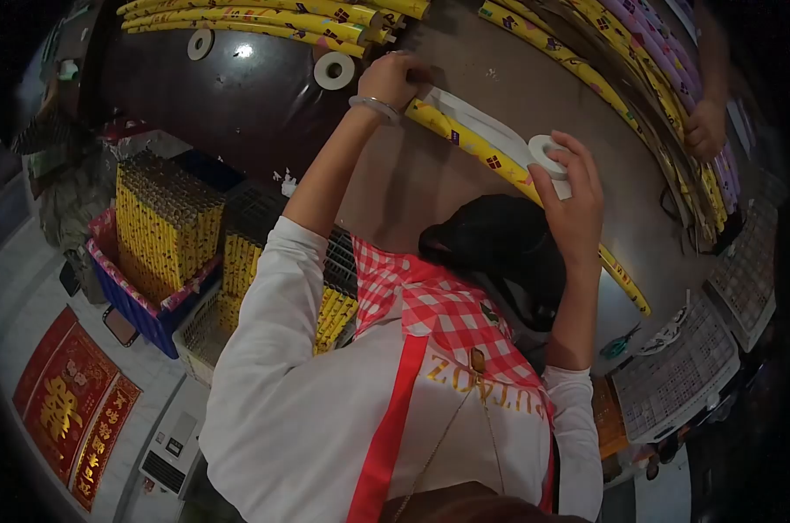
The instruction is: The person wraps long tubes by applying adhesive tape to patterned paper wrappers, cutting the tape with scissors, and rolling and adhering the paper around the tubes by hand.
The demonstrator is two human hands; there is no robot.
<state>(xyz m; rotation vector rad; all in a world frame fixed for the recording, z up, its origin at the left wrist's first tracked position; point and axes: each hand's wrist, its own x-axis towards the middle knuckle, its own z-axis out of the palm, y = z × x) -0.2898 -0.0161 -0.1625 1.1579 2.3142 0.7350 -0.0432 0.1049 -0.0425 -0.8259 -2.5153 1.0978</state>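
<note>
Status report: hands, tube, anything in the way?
Left hand at left end of yellow tube. Right hand holding white tape roll. White strip alongside tube. Other person's hand apart, at right.

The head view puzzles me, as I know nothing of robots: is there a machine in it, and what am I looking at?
There is no robot here, just a person's two bare hands. The one picture comes from a camera worn on that person's head, facing forward and down, so their own arms and chest show.

The right hand holds a white roll. A white strip runs alongside a yellow patterned tube towards the left hand, whose exact grip is hidden.

On the table lie two more white rolls and a bundle of yellow tubes. The hand at the far right belongs to someone else.
</note>
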